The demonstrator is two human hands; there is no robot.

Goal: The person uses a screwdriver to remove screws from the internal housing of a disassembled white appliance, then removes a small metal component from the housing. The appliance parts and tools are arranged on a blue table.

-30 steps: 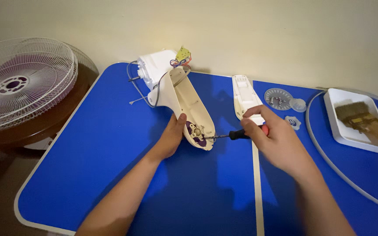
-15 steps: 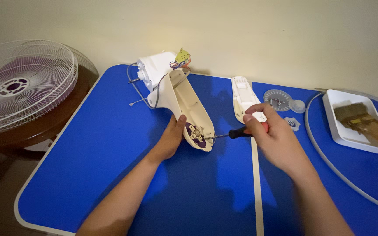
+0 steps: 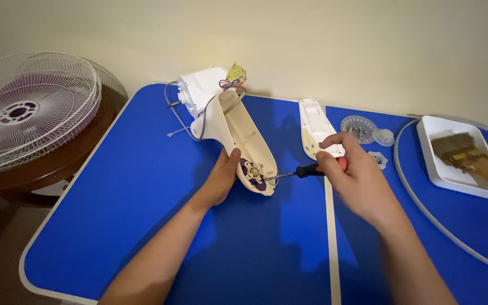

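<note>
We see a cream fan housing shell [image 3: 243, 139] lying open side up on the blue table, long axis running away from us, purple-and-brass parts exposed at its near end. A screwdriver [image 3: 303, 170], black-and-red handle, lies level, its tip touching those parts from the right.

Blue table [image 3: 142, 186], plain cream wall [image 3: 340, 45]

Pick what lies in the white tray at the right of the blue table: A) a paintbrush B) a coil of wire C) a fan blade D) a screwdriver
A: a paintbrush with dark bristles and a wooden handle lies in the white tray.
</note>
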